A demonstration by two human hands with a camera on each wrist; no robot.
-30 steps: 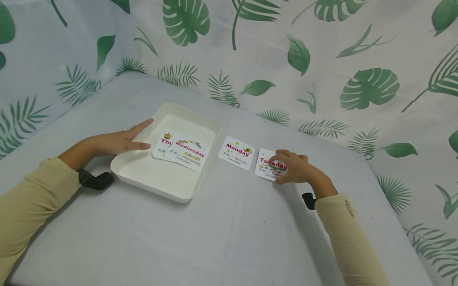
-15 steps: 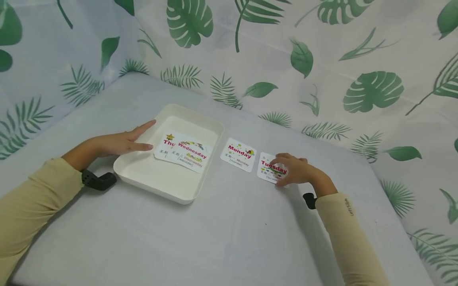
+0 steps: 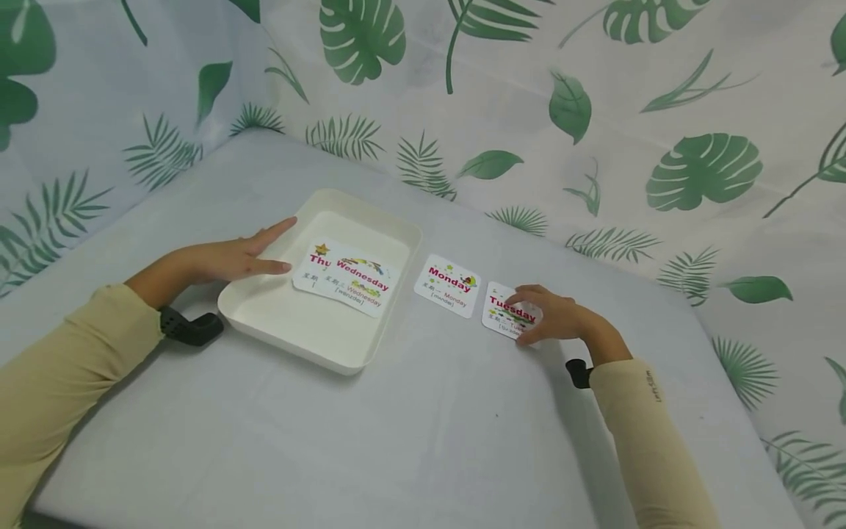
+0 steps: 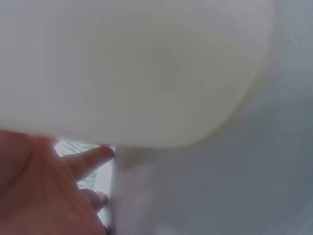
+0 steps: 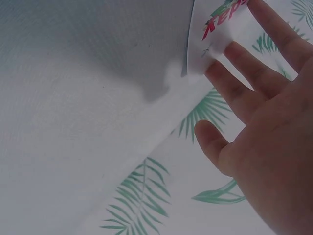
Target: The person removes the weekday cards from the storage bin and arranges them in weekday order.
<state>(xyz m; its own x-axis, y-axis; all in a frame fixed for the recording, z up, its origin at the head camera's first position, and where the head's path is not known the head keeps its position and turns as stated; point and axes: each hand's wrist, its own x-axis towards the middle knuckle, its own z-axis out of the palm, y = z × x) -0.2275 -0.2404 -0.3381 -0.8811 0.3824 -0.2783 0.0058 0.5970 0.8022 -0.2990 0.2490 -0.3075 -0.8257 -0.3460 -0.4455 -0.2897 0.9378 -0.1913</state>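
A white tray (image 3: 324, 339) lies at left on the table, with my left hand (image 3: 231, 261) against its left rim, fingers straight and spread. Inside the tray, a Wednesday card (image 3: 360, 285) overlaps a card reading "Thu" (image 3: 311, 273). Right of the tray, a Monday card (image 3: 448, 286) lies flat, with a Tuesday card (image 3: 499, 317) beside it across a small gap. My right hand (image 3: 558, 316) rests its fingertips on the Tuesday card, covering its right part. In the right wrist view these fingers (image 5: 239, 93) look mostly straight.
A pale cloth covers the table (image 3: 423, 441). Leaf-printed curtains (image 3: 489, 88) rise along its back and sides. Black wrist devices sit at the left cuff (image 3: 192, 328) and the right cuff (image 3: 578, 373).
The head view has shifted slightly, so everything appears a little farther right. Both hands and the cards keep their places on the table and in the tray.
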